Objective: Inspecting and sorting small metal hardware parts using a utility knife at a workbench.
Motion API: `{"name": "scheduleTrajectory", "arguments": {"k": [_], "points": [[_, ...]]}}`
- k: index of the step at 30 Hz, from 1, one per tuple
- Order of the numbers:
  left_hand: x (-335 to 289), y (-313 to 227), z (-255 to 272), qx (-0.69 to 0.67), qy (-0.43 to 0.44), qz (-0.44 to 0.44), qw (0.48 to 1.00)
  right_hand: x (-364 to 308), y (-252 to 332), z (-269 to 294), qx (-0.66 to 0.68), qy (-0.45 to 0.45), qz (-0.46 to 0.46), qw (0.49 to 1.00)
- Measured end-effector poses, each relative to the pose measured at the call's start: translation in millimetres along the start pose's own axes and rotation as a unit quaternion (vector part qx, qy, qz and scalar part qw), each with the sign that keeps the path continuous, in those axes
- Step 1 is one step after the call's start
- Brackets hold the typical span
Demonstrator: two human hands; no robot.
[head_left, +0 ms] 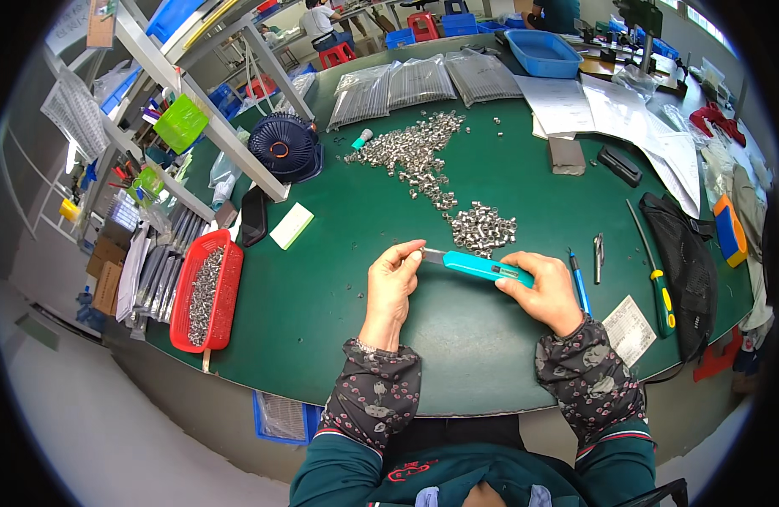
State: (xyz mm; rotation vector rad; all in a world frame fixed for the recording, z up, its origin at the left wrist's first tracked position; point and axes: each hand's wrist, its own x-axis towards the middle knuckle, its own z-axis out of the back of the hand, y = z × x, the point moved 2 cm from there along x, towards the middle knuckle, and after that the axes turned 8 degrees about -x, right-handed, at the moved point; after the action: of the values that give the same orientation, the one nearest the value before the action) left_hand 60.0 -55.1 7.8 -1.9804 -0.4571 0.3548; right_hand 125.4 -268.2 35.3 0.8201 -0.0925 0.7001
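At the lower edge, a dark green jacket (457, 475) is cut off by the frame, and the forearms are covered by dark, flower-printed fabric sleeves (374, 393). A blue plastic crate (261, 416) is partly hidden beneath the green-topped table (322, 338). Above the tabletop, a teal-handled utility knife (481, 266) is held by the right hand (546, 291), its fingers closed around the rear of the handle, so that the end is covered. The thin metal blade (433, 256) is pointed at the left hand (391, 283), whose thumb and forefinger are pinched narrowly together at its tip; a small metal piece (423, 251) seems to be gripped there, but it is nearly all covered by the fingertips and its shape cannot be made out. To the right, the lower end of a blue pen-shaped tool (579, 280) is concealed by the right wrist. To the left, a red plastic basket (229, 296) is filled with small metal parts (206, 291), too fine to be told apart. Just beyond the knife, a small heap of short silvery rings (484, 228) is seen, with a larger, looser heap (423, 139) behind it. Farther off, clear plastic bags of thin grey rods (419, 84) are laid flat, their contents blurred by glare. At the top, two people (323, 24) are cut off by the frame.
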Motion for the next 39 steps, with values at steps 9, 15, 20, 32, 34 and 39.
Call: {"name": "scheduleTrajectory", "arguments": {"k": [9, 15, 20, 32, 34, 39], "points": [[-3.0, 6.0, -11.3, -0.233, 0.051, 0.120, 0.964, 4.1, -8.0, 12.3, 0.119, -0.170, -0.031, 0.978], [1.5, 17.1, -48.5, 0.378, 0.098, -0.061, 0.919, 5.6, -9.8, 11.6, 0.126, -0.204, -0.016, 0.971], [6.6, 22.2, -65.3, 0.553, 0.068, -0.161, 0.815, 4.5, -9.5, 12.4, 0.124, -0.198, -0.022, 0.972], [9.6, 26.8, -51.3, 0.565, 0.067, -0.232, 0.789, 6.3, -5.4, 8.6, 0.106, -0.210, 0.025, 0.972], [6.2, 24.7, -42.2, 0.227, 0.061, 0.047, 0.971, 5.3, -7.2, 9.9, 0.102, -0.209, 0.024, 0.972], [-8.6, 9.9, -17.1, -0.209, 0.104, 0.154, 0.960, 2.9, -4.6, 7.3, 0.091, -0.147, 0.009, 0.985]]}}
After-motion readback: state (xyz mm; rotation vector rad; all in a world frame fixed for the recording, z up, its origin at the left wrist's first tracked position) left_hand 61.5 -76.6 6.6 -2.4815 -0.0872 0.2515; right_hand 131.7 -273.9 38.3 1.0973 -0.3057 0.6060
